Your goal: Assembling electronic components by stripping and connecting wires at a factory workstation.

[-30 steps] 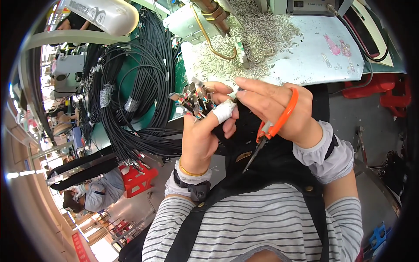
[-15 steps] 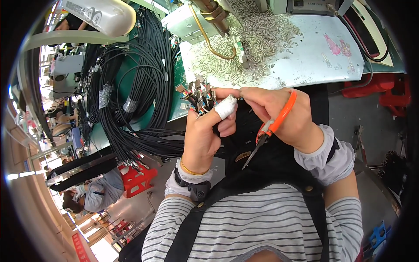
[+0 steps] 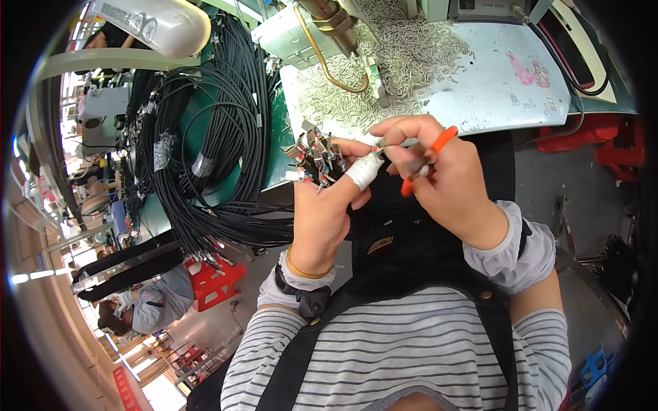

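My left hand (image 3: 322,212) is closed round a bunch of black cables. Their stripped ends carry metal connectors and coloured wires (image 3: 317,159), fanned out above the fist. White tape wraps the left thumb, which meets the forefinger at one thin wire end (image 3: 377,148). Opposite it, my right hand (image 3: 445,185) touches that same wire end with its fingertips. Orange-handled snips (image 3: 444,140) are tucked in the right palm between the fingers; their metal part is blurred and the tip is hidden.
A pile of small metal pieces (image 3: 404,68) covers the white worktop (image 3: 480,89) beneath a machine with a bent copper-coloured tube (image 3: 329,68). Coiled black cables (image 3: 219,137) lie on the green bench at left. Red stools (image 3: 582,133) stand at right. Another person (image 3: 154,305) sits far left.
The snips have swung up into my right palm; their tip pointed down toward my lap before. My right fingers have opened out slightly at the wire. The connector bunch has turned a little.
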`<act>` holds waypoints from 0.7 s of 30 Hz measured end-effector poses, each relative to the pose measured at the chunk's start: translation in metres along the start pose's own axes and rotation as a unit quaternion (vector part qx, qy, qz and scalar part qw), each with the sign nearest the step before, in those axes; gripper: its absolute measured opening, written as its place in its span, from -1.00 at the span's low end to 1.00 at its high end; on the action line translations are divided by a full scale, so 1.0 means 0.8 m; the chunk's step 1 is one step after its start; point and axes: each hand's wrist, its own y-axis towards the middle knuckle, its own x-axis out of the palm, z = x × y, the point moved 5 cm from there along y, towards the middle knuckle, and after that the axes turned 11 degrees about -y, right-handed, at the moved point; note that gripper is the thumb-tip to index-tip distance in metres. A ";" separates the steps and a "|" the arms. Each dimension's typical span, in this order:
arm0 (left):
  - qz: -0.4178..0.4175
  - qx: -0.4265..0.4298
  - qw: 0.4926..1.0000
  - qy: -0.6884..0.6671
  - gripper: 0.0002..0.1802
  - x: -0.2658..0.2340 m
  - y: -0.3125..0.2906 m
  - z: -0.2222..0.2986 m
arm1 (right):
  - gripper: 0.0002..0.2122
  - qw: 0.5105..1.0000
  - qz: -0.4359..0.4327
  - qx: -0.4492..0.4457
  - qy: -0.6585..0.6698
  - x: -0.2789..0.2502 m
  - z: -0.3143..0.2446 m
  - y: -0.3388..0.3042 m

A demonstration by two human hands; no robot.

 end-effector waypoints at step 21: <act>-0.033 -0.019 0.998 -0.057 -0.88 0.000 0.084 0.016 | -0.81 0.960 -0.091 0.258 0.059 -0.014 0.036 0.009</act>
